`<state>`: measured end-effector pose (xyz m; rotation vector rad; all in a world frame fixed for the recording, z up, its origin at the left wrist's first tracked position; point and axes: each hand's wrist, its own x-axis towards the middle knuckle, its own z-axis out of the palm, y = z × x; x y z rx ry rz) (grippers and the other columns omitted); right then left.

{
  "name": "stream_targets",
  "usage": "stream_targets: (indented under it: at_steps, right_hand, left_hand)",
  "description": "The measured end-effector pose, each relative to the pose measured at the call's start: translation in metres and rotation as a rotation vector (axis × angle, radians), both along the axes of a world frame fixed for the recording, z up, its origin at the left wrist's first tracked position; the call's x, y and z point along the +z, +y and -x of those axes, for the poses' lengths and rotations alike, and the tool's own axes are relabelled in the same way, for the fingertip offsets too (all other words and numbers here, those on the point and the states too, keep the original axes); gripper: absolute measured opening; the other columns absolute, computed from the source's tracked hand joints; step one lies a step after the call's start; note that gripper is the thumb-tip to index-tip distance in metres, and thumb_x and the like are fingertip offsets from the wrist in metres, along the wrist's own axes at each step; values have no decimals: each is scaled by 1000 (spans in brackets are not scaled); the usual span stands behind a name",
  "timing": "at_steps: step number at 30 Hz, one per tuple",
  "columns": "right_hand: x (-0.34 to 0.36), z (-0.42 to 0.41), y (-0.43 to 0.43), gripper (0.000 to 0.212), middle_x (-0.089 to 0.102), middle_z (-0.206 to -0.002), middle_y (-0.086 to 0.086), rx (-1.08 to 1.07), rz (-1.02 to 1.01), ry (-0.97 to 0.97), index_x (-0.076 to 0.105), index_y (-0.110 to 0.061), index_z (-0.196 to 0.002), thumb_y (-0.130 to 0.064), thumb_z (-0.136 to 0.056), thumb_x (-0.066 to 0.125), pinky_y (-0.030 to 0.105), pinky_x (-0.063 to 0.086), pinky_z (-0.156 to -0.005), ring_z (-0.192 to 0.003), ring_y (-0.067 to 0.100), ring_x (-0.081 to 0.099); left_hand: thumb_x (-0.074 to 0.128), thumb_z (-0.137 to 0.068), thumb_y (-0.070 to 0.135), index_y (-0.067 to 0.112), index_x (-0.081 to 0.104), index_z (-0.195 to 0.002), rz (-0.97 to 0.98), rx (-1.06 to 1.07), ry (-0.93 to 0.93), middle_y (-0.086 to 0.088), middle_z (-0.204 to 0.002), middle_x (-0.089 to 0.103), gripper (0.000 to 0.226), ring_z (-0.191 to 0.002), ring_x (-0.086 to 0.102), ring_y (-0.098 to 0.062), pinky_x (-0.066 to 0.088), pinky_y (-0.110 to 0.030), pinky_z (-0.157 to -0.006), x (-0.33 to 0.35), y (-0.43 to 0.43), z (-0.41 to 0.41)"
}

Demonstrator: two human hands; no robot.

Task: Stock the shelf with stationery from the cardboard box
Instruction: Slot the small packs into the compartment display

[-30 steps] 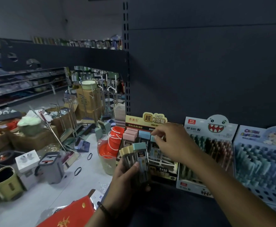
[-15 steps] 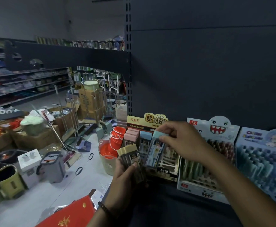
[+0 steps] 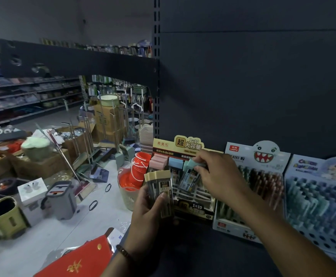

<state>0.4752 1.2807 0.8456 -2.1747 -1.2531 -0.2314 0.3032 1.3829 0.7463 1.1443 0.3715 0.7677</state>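
My left hand (image 3: pixel 149 210) grips a small stack of yellow-capped lead cases (image 3: pixel 160 188) in front of the shelf. My right hand (image 3: pixel 219 174) pinches a green-capped lead case (image 3: pixel 191 174) by its top, tilted over the slots of a yellow-headed display box (image 3: pixel 185 146). That box stands on the dark shelf (image 3: pixel 203 246) and holds pink-capped and blue-capped cases in its back rows. The cardboard box is not identifiable in view.
Right of the display box stand a white pen display with a toothy face (image 3: pixel 261 156) and a blue cartoon pen display (image 3: pixel 321 192). The floor on the left holds red buckets (image 3: pixel 137 172), mop buckets (image 3: pixel 61 200), brooms, cartons and a red packet (image 3: pixel 77 262).
My right hand took a green-capped case from the stack in my left hand and carried it over the display box slots. The stack in my left hand got smaller.
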Motion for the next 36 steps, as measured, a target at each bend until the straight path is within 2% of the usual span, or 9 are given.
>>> stream_targets:
  at_steps: [5,10,15,21,25,27,30,33,36]
  right_hand:
    - [2,6,-1,14,73,-110,-12,40,41,-35,72,-26,-112,-21,-99,72,25,51,-80,-92,4,63]
    - [2,11,0,14,71,-110,-11,21,42,-85,71,-24,-112,-19,-100,71,27,51,-81,-93,7,63]
    - [-3,5,3,14,70,-108,-7,6,123,-32,69,-25,-111,-19,-99,71,31,53,-83,-93,9,63]
    - [-4,11,18,18,69,-112,-2,-4,158,-162,73,-19,-118,-19,-101,69,21,43,-83,-92,10,59]
    - [-7,17,21,12,61,-103,-1,-48,220,-196,75,-16,-108,-11,-97,72,32,59,-82,-85,14,62]
    - [-7,18,21,12,56,-99,-2,-64,251,-237,76,-16,-106,-10,-96,71,35,61,-78,-81,14,60]
    - [0,15,15,20,58,-100,-5,-61,243,-246,75,-21,-115,-15,-99,65,35,58,-81,-88,15,59]
    - [8,14,3,25,65,-111,-11,19,125,-138,71,-30,-127,-31,-105,58,36,54,-91,-100,9,59]
    - [15,17,-10,28,67,-107,-24,142,24,52,73,-37,-125,-46,-100,65,24,54,-84,-93,-6,61]
  left_hand:
    - [58,-105,12,23,53,-138,-26,-5,1,-11,-125,74,35,-104,75,-40,62,-51,-67,2,-1,1]
    - [57,-105,11,24,53,-137,-30,3,7,-11,-124,74,35,-104,74,-41,61,-55,-68,4,-2,1]
    - [58,-105,12,24,53,-137,-21,0,17,-11,-125,74,34,-104,75,-40,63,-53,-67,5,-4,2]
    - [59,-100,18,26,55,-137,27,-52,-8,-11,-124,74,37,-104,75,-40,61,-48,-66,12,-9,5]
    - [54,-102,17,22,54,-140,74,-79,-50,-21,-127,70,39,-101,72,-41,59,-47,-65,8,-5,3]
    - [55,-99,20,23,55,-141,68,-91,-53,-22,-129,68,42,-103,69,-44,58,-48,-66,6,-3,3]
    - [55,-99,19,25,55,-140,58,-105,-46,-21,-129,69,42,-103,69,-44,58,-49,-67,6,-4,3]
    - [51,-105,14,28,55,-140,14,-126,-20,-17,-129,70,37,-100,72,-40,59,-49,-66,8,-5,5]
    - [55,-104,16,29,57,-137,10,-165,1,-15,-126,71,35,-94,74,-34,58,-46,-66,17,-11,4]
